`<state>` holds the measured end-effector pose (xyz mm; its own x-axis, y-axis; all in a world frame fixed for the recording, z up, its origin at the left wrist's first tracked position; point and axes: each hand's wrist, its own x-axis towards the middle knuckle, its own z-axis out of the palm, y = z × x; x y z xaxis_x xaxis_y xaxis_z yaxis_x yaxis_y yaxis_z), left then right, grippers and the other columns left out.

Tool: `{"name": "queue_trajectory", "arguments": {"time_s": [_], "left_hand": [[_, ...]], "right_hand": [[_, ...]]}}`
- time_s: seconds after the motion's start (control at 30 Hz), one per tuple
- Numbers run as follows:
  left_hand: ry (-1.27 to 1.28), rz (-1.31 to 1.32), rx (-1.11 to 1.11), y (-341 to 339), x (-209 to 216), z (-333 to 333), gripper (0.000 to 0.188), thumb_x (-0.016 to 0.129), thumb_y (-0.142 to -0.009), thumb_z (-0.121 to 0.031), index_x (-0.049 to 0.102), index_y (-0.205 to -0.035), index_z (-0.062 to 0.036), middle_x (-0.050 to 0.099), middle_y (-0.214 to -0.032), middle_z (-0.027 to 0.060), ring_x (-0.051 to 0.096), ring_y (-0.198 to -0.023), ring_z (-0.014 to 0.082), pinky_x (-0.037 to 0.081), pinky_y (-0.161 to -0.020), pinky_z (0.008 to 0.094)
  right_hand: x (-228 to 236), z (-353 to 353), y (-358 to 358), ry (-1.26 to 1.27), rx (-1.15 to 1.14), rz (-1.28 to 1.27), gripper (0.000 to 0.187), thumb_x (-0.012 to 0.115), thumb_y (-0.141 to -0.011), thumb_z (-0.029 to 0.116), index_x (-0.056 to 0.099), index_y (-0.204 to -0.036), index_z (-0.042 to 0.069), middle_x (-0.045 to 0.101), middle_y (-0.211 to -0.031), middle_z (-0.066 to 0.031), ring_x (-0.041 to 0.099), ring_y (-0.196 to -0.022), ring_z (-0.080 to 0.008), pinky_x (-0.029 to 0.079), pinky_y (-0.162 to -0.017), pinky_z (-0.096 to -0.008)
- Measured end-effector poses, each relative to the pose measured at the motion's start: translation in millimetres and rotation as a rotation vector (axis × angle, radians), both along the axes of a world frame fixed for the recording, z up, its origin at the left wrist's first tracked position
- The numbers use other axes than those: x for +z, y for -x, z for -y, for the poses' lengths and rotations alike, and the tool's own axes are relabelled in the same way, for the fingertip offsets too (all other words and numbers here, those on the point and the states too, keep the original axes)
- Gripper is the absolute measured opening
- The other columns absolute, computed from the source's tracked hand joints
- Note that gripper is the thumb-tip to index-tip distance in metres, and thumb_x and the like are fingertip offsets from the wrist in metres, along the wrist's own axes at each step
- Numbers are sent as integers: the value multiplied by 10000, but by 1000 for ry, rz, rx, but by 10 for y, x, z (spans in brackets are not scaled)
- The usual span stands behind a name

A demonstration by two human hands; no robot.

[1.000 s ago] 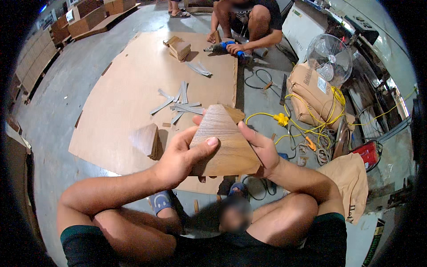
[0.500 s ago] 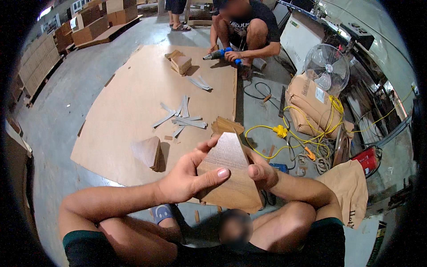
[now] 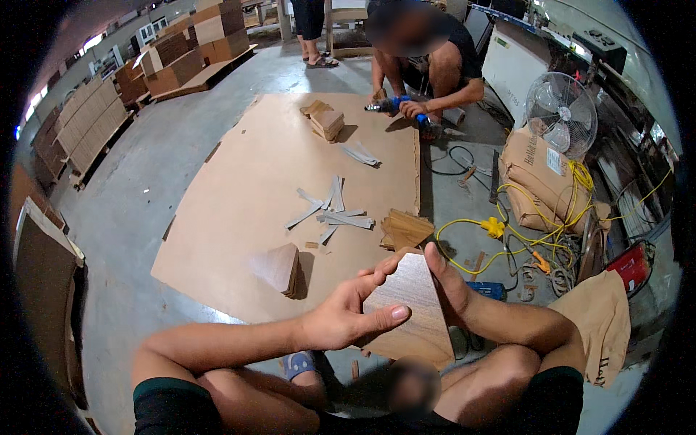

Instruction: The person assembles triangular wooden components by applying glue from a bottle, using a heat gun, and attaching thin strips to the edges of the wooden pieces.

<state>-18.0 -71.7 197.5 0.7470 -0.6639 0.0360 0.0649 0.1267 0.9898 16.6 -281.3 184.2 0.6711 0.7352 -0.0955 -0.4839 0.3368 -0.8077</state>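
Note:
My left hand [image 3: 341, 312] grips a flat, tapered piece of brown wood [image 3: 417, 322] by its left side, thumb across its face. The piece is tilted up in front of me, narrow end away. My right hand [image 3: 464, 293] lies along its right edge, thumb pointing up; its other fingers are largely hidden. Just beyond are a fanned stack of similar wooden pieces [image 3: 407, 228] and, to the left, a neater stack [image 3: 279, 270]. Several thin grey strips [image 3: 341, 217] lie scattered on a large brown sheet [image 3: 210, 239].
Across the sheet, a co-worker [image 3: 457, 65] squats holding a blue heat gun [image 3: 386, 105] near another wood stack [image 3: 326, 123]. On the right are yellow cable [image 3: 464, 225], brown paper sacks [image 3: 540, 174] and a fan [image 3: 562, 112]. Cardboard stacks [image 3: 94, 127] stand at left.
The view has shifted, so the surroundings appear farther right and lower. My right thumb has straightened upward along the edge of the wood. My left hand keeps its grip.

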Motion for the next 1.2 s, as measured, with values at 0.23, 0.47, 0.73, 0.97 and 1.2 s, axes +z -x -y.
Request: {"name": "queue_trajectory", "arguments": {"time_s": [0.23, 0.47, 0.73, 0.97, 1.2], "left_hand": [[-68, 52, 27, -11, -83, -77, 774, 663, -996, -304, 246, -1569, 6, 462, -1384, 110, 453, -1262, 175, 421, -1023, 329], [-56, 125, 80, 4, -258, -184, 732, 666, -998, -302, 289, -1562, -26, 561, -1308, 70, 580, -1054, 138, 497, -877, 263], [-105, -183, 44, 41, -199, -134, 680, 683, -978, -121, 313, -1516, 67, 561, -1340, 84, 541, -1183, 126, 461, -987, 276], [-163, -149, 37, 51, -204, -200, 529, 685, -964, -121, 457, -1406, 59, 597, -1301, 112, 545, -1219, 172, 407, -1077, 335], [-216, 28, 0, 84, -183, -2, 508, 701, -934, -49, 483, -1381, 54, 603, -1294, 123, 532, -1253, 193, 390, -1104, 348]], "right_hand": [[16, -90, -25, 158, -45, 0, 717, 337, -1018, 669, 642, -1175, 40, 633, -1261, -140, 614, -1130, -224, 459, -1027, -357], [-76, -249, -62, 263, -144, -56, 659, 365, -1032, 646, 690, -1088, 76, 693, -1048, -61, 636, -945, -144, 482, -920, -276], [60, -288, -19, 504, -295, -58, 776, 314, -1012, 703, 723, -824, 71, 703, -931, -63, 632, -894, -155, 471, -906, -283], [-7, -367, -107, 334, -228, 68, 844, 287, -998, 730, 680, -711, 40, 691, -825, -93, 644, -887, -180, 465, -912, -298], [-127, -248, -91, 360, -299, 56, 880, 275, -966, 777, 575, -545, 66, 647, -685, -105, 647, -736, -201, 486, -809, -303]]}}
